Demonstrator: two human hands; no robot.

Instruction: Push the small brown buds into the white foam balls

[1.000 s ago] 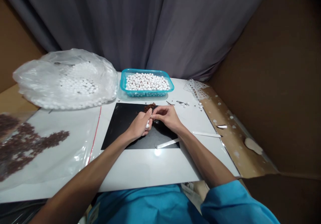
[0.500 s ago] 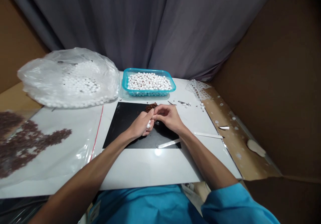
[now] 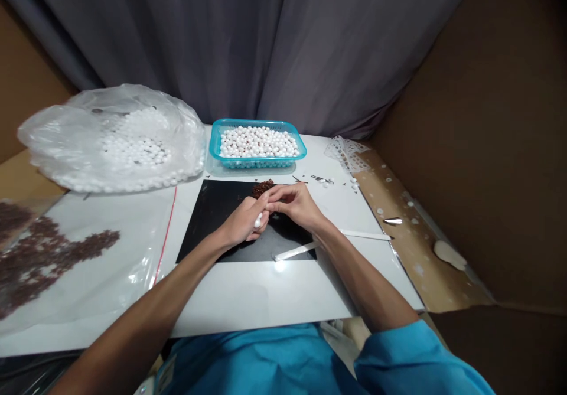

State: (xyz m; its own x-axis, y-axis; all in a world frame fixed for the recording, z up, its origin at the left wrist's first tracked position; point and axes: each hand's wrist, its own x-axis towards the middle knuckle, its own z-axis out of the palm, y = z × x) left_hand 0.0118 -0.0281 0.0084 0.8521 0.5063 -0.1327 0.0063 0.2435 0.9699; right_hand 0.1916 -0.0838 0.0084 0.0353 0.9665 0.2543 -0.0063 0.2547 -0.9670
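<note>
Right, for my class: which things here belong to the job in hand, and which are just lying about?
Likely in the job:
white ball held in the left hand
brown pile by the right hand
black mat beneath both
blue basket of similar balls
bulging clear bag

Seemingly just lying about:
lacy white piece
shiny metal cone
pale oval object

Small, smooth white balls [image 3: 257, 221] peek out of the curled left hand [image 3: 241, 222], held up over the black sheet [image 3: 212, 218]. Some may be hidden inside. The pile of tiny brown bits [image 3: 262, 188] is dark, rough and bumpy. It sits at the far edge of the sheet, just past the fingertips, and the hands cover part of it.
</note>
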